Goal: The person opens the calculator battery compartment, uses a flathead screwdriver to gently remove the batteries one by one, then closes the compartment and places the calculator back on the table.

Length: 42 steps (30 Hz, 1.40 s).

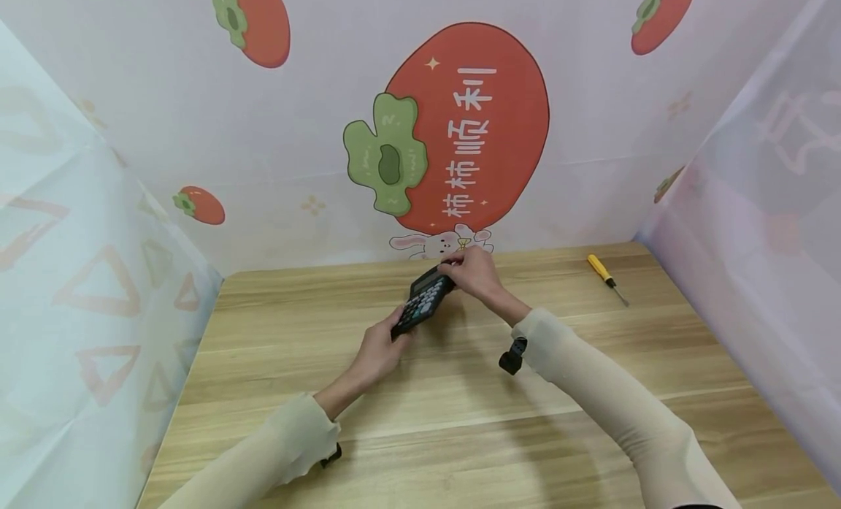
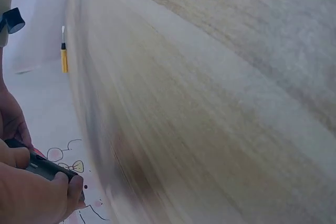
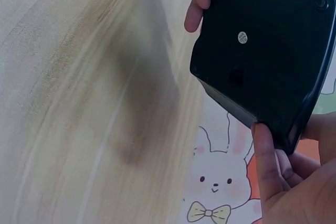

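Observation:
A black calculator point(image 1: 423, 299) is held tilted above the wooden table, its keys and display facing the head camera. At its near lower end my left hand point(image 1: 383, 346) grips it between thumb and fingers. My right hand point(image 1: 474, 274) pinches the far upper corner. In the right wrist view the calculator's plain black back point(image 3: 262, 51) shows, with a small round pale sticker; the right hand point(image 3: 294, 171) holds its lower corner there. The left wrist view catches only the calculator's dark edge point(image 2: 44, 167) beside the left hand point(image 2: 37, 195).
A screwdriver point(image 1: 602, 270) with a yellow handle lies at the table's back right. The wood-grain table point(image 1: 276, 348) is bordered by printed cloth walls at the back point(image 1: 296, 129) and both sides. Small black devices hang by both sleeves.

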Available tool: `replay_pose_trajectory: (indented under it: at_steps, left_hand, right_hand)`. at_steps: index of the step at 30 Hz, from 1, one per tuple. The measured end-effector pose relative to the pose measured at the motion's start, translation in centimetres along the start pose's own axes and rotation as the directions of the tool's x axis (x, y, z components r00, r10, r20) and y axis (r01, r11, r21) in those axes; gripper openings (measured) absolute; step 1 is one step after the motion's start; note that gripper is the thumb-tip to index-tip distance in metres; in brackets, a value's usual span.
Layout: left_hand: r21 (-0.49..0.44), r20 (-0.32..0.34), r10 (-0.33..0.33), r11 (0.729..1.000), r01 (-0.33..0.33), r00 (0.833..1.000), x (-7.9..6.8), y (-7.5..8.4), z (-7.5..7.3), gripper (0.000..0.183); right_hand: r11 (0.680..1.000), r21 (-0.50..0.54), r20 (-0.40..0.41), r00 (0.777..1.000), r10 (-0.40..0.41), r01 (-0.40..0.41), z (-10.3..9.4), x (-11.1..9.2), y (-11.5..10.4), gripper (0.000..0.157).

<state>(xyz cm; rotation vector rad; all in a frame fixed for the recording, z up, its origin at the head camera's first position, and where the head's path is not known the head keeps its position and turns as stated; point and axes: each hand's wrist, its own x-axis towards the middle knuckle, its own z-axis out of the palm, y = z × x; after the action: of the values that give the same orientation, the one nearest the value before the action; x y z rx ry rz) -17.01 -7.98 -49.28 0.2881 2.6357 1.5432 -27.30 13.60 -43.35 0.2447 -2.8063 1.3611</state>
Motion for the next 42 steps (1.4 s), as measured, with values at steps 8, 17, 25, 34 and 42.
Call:
replay_pose_trajectory:
  at_steps: [8, 17, 25, 34, 42]
  left_hand:
    - [-0.065, 0.015, 0.024, 0.998, -0.023, 1.0, -0.2, -0.1, -0.2, 0.051]
    - [-0.12, -0.028, 0.041, 0.992, -0.044, 0.999, 0.0, -0.1, -0.6, 0.043]
    - [-0.275, -0.015, 0.018, 0.961, -0.022, 1.0, 0.1, 0.6, -0.8, 0.041]
    - [-0.452, 0.087, -0.019, 0.89, 0.056, 0.996, 0.1, 1.1, -0.8, 0.046]
    - [-0.479, 0.126, -0.025, 0.874, 0.083, 0.992, 0.0, 1.1, -0.6, 0.046]
  right_hand:
    - [0.982, 0.19, 0.08, 0.996, -0.034, 0.019, -0.3, 0.0, -0.2, 0.034]
    - [0.858, 0.514, 0.228, 0.967, -0.112, -0.021, -0.2, 0.6, 1.3, 0.046]
    - [0.805, 0.589, 0.289, 0.948, -0.131, -0.068, 0.8, 0.5, 2.6, 0.043]
    - [0.759, 0.648, 0.263, 0.953, -0.15, -0.059, 1.8, 0.3, 3.4, 0.037]
    - [0.686, 0.716, 0.288, 0.949, -0.126, -0.126, 1.9, 0.1, 4.0, 0.024]
